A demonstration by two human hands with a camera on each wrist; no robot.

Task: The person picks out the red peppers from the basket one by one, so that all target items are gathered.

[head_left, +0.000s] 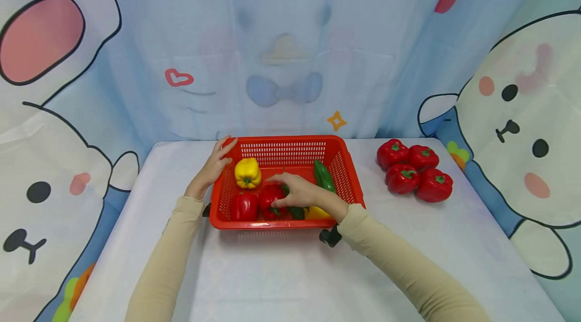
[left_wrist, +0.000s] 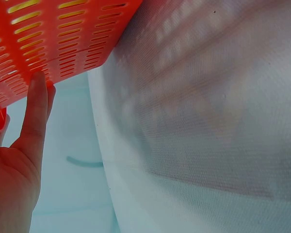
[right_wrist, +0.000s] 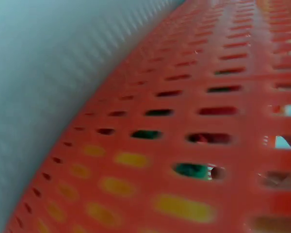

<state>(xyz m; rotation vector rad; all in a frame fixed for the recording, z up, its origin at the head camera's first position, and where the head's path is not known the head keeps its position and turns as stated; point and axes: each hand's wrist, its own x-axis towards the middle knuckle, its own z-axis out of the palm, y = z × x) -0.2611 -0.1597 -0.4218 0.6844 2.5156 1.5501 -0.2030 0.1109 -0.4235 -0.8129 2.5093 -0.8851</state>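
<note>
A red plastic basket (head_left: 290, 224) with slotted walls stands on the table. My left hand (head_left: 213, 165) holds its left rim near the far corner, and the left wrist view shows a finger (left_wrist: 36, 104) against the outer wall. Inside the basket, my right hand (head_left: 297, 192) grips a red bell pepper (head_left: 268, 196), thumb on the near side and fingers on the far side. Left of it sits another red bell pepper (head_left: 245, 207), with a yellow bell pepper (head_left: 247, 173) behind. In the right wrist view the slotted wall (right_wrist: 184, 150) hides the hand.
A long green vegetable (head_left: 324, 175) leans at the basket's right side. Something yellow (head_left: 316, 213) and something dark green (head_left: 297, 212) lie partly under my right hand. Several red bell peppers (head_left: 414, 170) sit grouped on the white tablecloth (head_left: 281, 276) at right. A patterned curtain (head_left: 281, 19) hangs behind.
</note>
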